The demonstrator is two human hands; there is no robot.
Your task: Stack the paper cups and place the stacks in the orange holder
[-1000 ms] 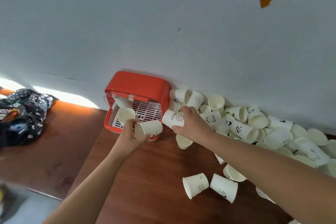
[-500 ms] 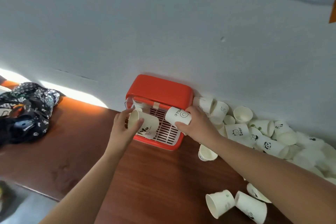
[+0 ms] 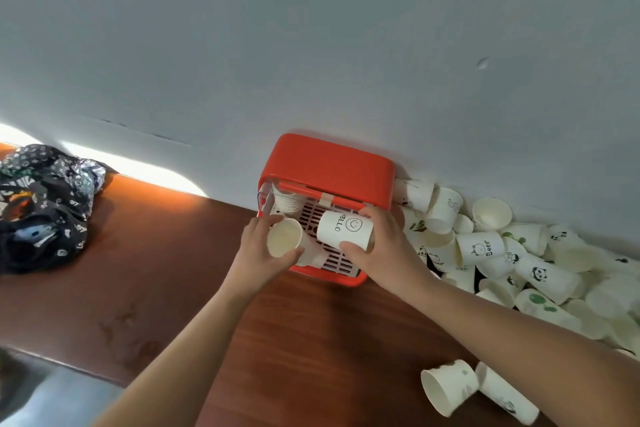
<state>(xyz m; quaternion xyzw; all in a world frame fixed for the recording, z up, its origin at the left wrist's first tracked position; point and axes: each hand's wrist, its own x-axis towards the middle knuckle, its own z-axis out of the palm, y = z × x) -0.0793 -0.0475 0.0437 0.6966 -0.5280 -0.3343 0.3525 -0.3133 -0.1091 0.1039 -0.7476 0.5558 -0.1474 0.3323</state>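
- The left hand (image 3: 263, 253) curls its fingers round a plain white paper cup (image 3: 284, 242), whose mouth is turned toward the camera. The right hand (image 3: 384, 250) pinches a white paper cup printed "HELLO" with a smiley (image 3: 344, 230) between thumb and fingers, the cup lying sideways.
- Both cups hang over the white slatted tray (image 3: 339, 262) of the orange plastic holder (image 3: 329, 163), the HELLO cup just beside the plain one at its three o'clock.
- The thin paper is likely feather-light and easily crushed (a hard squeeze would dent the rim), so the cups are best held round the wall.
- A short stack of white cups (image 3: 287, 199) stands inside the holder at eleven o'clock.
- A heap of loose white paper cups (image 3: 568, 291) lies at the holder's three o'clock. One cup (image 3: 479, 248) reads "Bear", and others carry panda faces.
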